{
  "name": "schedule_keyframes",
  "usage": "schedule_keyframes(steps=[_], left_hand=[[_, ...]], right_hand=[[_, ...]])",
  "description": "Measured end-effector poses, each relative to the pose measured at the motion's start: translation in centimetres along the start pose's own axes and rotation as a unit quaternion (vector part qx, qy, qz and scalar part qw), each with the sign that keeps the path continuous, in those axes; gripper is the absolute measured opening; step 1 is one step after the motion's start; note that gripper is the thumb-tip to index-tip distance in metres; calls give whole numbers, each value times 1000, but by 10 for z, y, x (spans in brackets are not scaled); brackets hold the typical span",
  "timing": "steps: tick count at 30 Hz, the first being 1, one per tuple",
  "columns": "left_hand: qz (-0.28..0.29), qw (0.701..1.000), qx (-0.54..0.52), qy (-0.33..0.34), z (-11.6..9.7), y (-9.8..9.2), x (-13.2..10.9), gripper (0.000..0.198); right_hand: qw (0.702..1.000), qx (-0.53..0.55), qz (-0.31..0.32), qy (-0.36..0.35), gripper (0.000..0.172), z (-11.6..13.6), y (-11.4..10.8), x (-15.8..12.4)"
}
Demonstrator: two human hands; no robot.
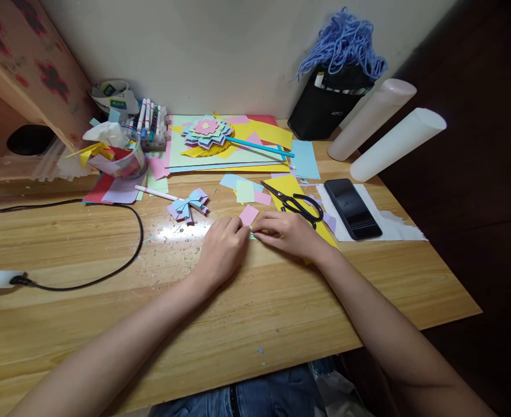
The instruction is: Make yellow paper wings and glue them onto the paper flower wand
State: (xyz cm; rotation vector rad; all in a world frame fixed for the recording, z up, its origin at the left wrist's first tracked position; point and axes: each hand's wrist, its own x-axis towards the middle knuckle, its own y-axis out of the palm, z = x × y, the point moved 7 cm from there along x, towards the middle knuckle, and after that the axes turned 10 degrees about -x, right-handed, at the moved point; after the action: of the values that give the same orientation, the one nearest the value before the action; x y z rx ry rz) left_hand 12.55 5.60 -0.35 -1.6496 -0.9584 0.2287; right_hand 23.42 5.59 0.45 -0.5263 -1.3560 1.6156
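Observation:
My left hand (pixel 224 248) and my right hand (pixel 286 233) meet over the wooden table. Between their fingertips is a small piece of light green paper (pixel 252 234), mostly hidden; both hands are closed on it. Just beyond my fingers lies a pink paper square (pixel 249 215). A pale green square (pixel 245 191) lies farther back among blue and pink pieces. Black-handled scissors (pixel 296 202) rest on yellow paper (pixel 281 186), right beside my right hand. To the left of my left hand sits a folded blue and purple paper piece (pixel 189 205) with a white stick or pen.
A paper flower (pixel 207 132) on a blue stick lies on stacked coloured sheets (pixel 181 155). A phone (pixel 353 208) rests on white tissue at right, near two white cylinders (pixel 397 145). A scrap-filled cup (pixel 125 162) and a black cable (pixel 141 231) are on the left.

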Motion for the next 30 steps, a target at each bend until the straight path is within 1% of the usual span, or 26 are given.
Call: schedule_keyframes(steps=[2, 4, 8, 10, 12, 15, 18, 20, 23, 26, 30], left_hand=[[-12, 999, -27, -20, 3, -2, 1, 21], [-26, 995, -79, -59, 9, -3, 2, 20], [-37, 973, -185, -135, 21, -2, 3, 15], [-42, 964, -213, -156, 25, -2, 3, 14], [-45, 960, -224, -163, 26, -1, 3, 13], [-41, 970, -193, -144, 23, -1, 3, 15], [-29, 986, -121, -108, 17, -1, 4, 18], [-12, 993, -81, -91, 13, 1, 4, 21], [9, 997, -36, -63, 6, 2, 3, 26], [13, 999, 5, -31, 0, 1, 1, 27], [11, 999, 6, -33, 1, -2, -4, 24]], right_hand=[[1000, 2, 0, 3, 15, 0, 0, 0], [1000, 4, -3, 3, 14, -1, 0, 0], [1000, 12, -11, -2, 13, -1, 1, 0], [1000, 12, -12, -2, 13, 0, 1, 0], [1000, 12, -10, -1, 13, 0, 2, -1], [1000, 12, -7, -1, 13, 1, 3, 0], [1000, 11, -5, 1, 13, 1, 3, 0], [1000, 11, -4, 2, 13, 1, 3, 0], [1000, 10, -1, 0, 14, 2, 3, 0], [1000, 12, 4, 4, 15, 1, 3, 0], [1000, 29, 4, 9, 13, 0, 3, 0]])
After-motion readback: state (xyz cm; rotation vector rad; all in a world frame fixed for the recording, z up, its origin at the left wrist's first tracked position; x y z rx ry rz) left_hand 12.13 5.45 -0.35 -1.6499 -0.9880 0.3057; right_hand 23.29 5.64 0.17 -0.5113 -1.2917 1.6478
